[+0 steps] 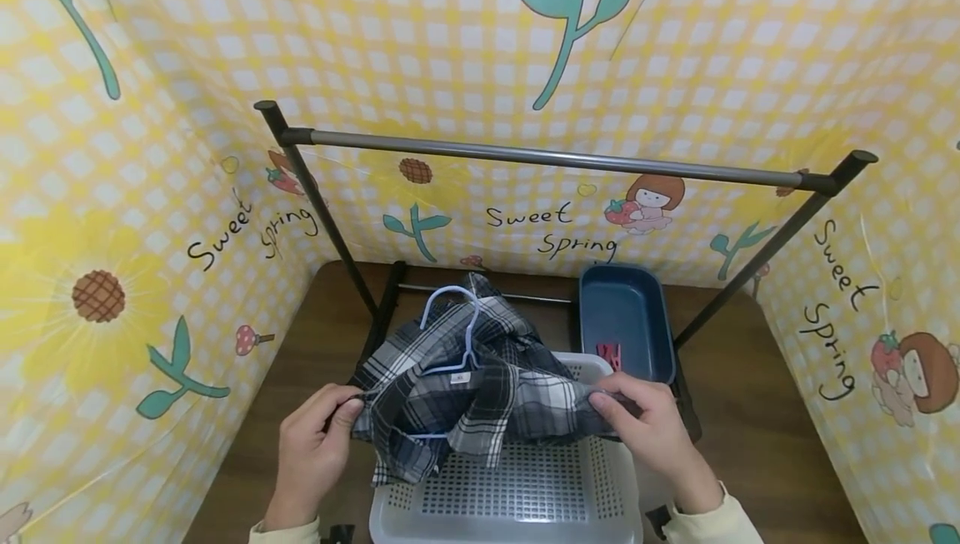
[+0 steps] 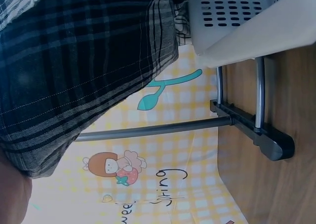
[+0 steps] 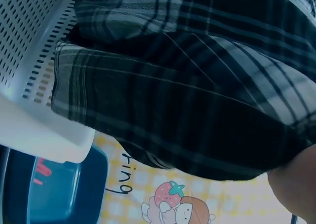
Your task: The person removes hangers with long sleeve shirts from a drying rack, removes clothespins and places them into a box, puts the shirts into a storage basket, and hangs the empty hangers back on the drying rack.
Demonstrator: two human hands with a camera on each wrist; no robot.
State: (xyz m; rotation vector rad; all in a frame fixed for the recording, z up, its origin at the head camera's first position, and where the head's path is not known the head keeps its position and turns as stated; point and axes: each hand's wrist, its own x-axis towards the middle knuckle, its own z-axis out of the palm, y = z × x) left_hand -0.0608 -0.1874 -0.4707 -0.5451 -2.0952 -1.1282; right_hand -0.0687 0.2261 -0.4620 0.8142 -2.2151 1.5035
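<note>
A black, grey and white plaid shirt (image 1: 547,402) is stretched between both hands over a white perforated basket (image 1: 517,486). My left hand (image 1: 315,444) pinches the shirt's left shoulder area between thumb and fingers. On the other side my right hand (image 1: 652,427) pinches the right shoulder area the same way. A light blue hanger (image 1: 472,319) sits inside the shirt, its hook standing up out of the collar and a strip of its bottom bar showing at the open front. Plaid cloth (image 2: 89,61) fills much of the left wrist view, and a sleeve (image 3: 173,110) hangs down in the right wrist view.
A dark metal rack with a horizontal bar (image 1: 555,157) stands behind the basket on a brown wooden table (image 1: 262,411). At the back right is a blue tray (image 1: 626,302) holding red clothespins (image 1: 609,355). Yellow checked cloth (image 1: 450,44) surrounds the table.
</note>
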